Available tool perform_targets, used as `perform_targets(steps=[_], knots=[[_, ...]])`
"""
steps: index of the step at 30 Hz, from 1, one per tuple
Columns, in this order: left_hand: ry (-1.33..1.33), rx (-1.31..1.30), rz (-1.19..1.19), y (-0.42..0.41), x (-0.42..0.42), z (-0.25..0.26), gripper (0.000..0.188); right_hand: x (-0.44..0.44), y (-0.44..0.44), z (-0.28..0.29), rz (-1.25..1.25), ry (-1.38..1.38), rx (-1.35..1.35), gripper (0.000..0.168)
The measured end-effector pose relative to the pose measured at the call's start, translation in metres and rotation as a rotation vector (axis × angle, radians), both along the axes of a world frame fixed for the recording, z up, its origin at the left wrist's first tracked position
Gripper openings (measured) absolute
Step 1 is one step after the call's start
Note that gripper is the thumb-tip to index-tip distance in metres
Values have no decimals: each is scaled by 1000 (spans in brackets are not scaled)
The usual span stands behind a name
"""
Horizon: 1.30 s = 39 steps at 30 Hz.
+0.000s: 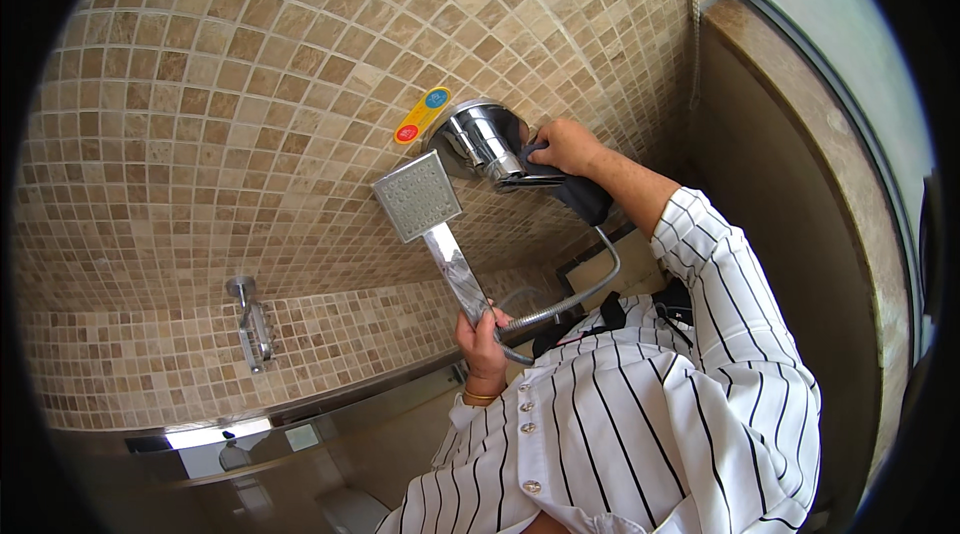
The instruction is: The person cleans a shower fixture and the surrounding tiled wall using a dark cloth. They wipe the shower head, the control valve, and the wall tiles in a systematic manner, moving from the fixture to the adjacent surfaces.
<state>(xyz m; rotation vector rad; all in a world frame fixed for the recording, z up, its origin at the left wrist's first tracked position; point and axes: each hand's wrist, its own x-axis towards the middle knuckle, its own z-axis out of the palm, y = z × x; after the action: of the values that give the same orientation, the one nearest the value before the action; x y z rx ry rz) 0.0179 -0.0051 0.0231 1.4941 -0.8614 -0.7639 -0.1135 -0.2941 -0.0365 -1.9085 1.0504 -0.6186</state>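
Observation:
My left hand (pixel 480 343) grips the lower end of a chrome handheld shower head (pixel 417 196), whose square, nozzle-studded face points up and left. From near that hand, a flexible metal shower hose (pixel 570 300) curves up to the right. My right hand (pixel 568 147) holds a dark grey cloth (pixel 585 196) against the right side of a chrome shower mixer valve (pixel 484 140) on the wall. The valve's lever (pixel 531 181) juts out just beside the cloth. Part of the cloth hangs down below my fingers, covering the hose's upper end.
A mosaic tile wall (pixel 300 84) surrounds the valve. Beside it is a yellow sticker (pixel 421 115) with red and blue circles. A chrome wall rack with hooks (pixel 255 328) juts out at the left. To the right are a stone window ledge (pixel 817 114) and a hanging bead chain (pixel 694 24).

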Motion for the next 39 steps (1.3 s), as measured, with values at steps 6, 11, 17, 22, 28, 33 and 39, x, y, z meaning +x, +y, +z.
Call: perform_targets(steps=[6, 11, 17, 22, 28, 33, 39], knots=[[57, 2, 7, 2, 2, -2, 18, -2, 4, 8, -46, -125, 62, 26], [60, -10, 1, 3, 2, -3, 19, -20, 5, 29, -127, -64, 34, 28], [70, -3, 13, 4, 2, -4, 19, -35, -4, 49, -199, -138, -61, 28], [65, -16, -6, 4, 3, -4, 18, -32, -1, 51, -188, -90, -129, 27], [53, -16, 1, 4, 2, -6, 19, -58, 7, 67, -179, -190, -59, 27], [69, -61, 7, 3, 7, -10, 16, -71, 58, 67, 69, -163, 79, 23], [78, -99, -16, 1, 8, -12, 14, -39, 79, 52, 61, 46, -125, 26]])
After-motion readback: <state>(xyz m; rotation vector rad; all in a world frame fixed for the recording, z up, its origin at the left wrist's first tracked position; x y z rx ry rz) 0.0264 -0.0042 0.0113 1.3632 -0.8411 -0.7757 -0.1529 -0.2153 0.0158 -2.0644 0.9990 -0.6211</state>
